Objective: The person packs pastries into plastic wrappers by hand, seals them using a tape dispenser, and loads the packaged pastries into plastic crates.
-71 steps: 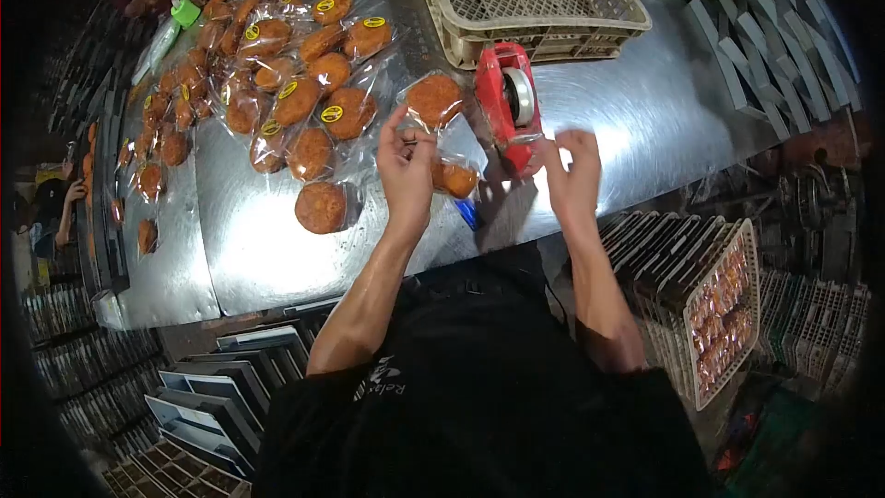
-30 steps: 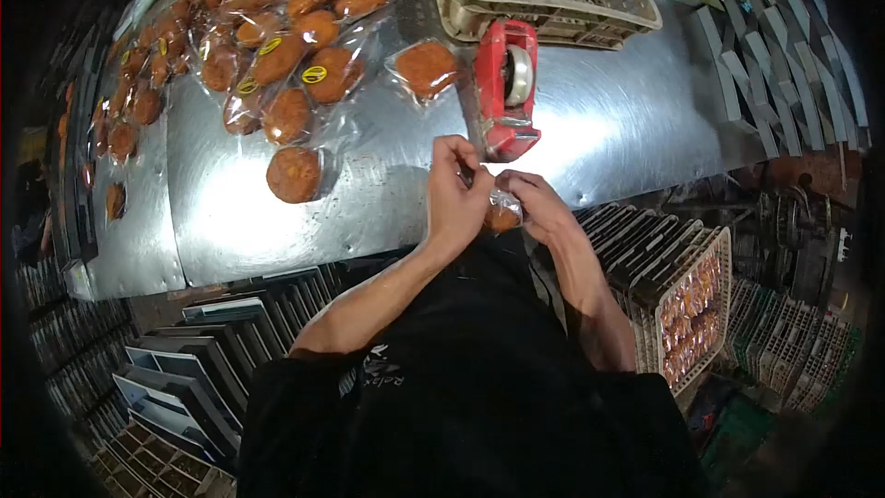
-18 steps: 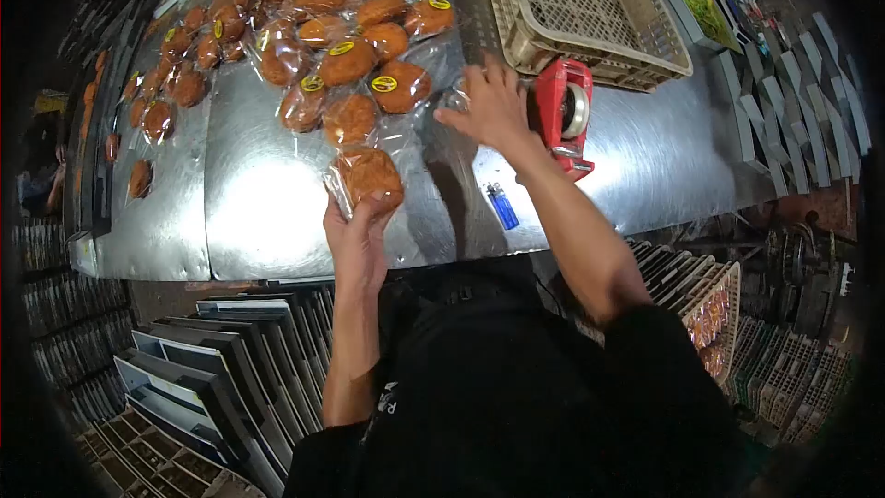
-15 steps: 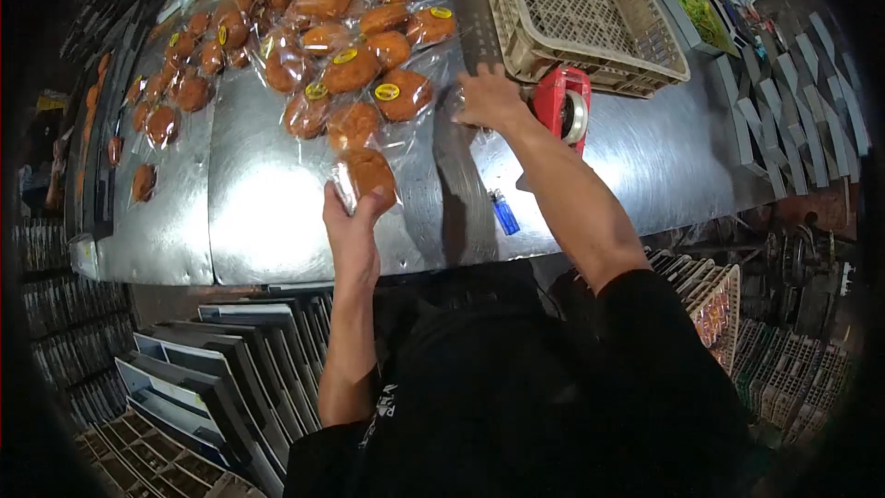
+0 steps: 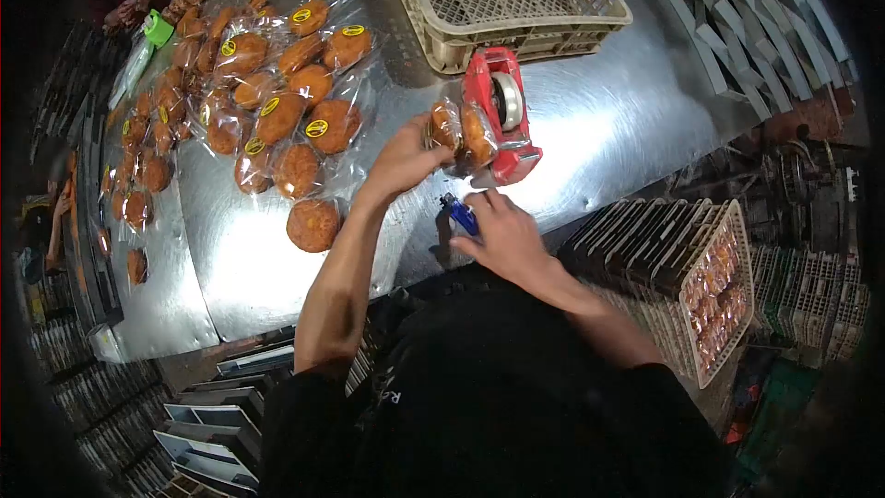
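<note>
Over the near edge of the metal surface [image 5: 249, 277], the right hand [image 5: 509, 238] has its fingers apart beside a blue lighter [image 5: 459, 214]; whether they touch it is unclear. A little farther in, the left hand's [image 5: 401, 166] fingers are clamped on two wrapped buns [image 5: 477, 136], round, browned and glossy under crinkled clear film, just beside a red tape dispenser [image 5: 501, 120]. More bagged buns [image 5: 281, 117] crowd toward the far left corner; a grubby lattice-floored plastic crate [image 5: 530, 28] sits by the far edge.
</note>
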A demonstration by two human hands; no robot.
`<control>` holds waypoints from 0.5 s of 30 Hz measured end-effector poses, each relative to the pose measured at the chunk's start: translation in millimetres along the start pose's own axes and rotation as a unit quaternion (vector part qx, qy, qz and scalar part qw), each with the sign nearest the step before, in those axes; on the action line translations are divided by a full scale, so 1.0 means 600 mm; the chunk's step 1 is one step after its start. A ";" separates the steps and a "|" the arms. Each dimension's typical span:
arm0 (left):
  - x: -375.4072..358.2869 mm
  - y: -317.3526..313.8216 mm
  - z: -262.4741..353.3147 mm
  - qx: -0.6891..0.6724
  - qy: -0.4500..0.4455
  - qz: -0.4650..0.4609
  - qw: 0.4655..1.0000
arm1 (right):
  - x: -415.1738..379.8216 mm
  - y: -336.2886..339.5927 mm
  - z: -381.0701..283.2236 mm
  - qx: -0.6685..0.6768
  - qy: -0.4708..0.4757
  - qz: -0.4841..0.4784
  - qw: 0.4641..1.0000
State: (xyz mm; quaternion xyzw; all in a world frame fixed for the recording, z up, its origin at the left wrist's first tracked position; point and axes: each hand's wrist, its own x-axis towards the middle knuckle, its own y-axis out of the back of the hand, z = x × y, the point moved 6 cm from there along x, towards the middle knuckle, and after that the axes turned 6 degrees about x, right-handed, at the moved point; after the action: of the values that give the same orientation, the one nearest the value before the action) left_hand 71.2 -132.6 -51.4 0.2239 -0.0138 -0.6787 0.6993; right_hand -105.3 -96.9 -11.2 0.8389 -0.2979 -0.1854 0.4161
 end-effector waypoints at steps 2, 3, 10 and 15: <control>-0.014 0.007 0.003 -0.002 0.019 -0.021 1.000 | 0.021 -0.049 0.018 -0.014 -0.026 -0.024 0.999; -0.023 0.009 0.002 -0.004 0.021 -0.020 1.000 | 0.031 -0.077 0.037 -0.009 -0.013 -0.019 1.000; -0.128 0.229 0.003 0.061 -0.013 0.321 0.945 | -0.132 -0.007 0.134 0.343 -0.035 -0.249 0.905; -0.113 0.386 -0.053 0.538 -0.033 0.463 0.704 | -0.339 -0.145 0.425 0.374 -0.403 -0.348 0.759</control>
State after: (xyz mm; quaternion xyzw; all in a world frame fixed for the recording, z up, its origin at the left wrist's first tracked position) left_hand 294.8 -63.6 16.1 0.5051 -0.5009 -0.1542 0.6857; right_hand -371.1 -72.2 -218.0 0.8215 -0.1712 -0.5124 -0.1822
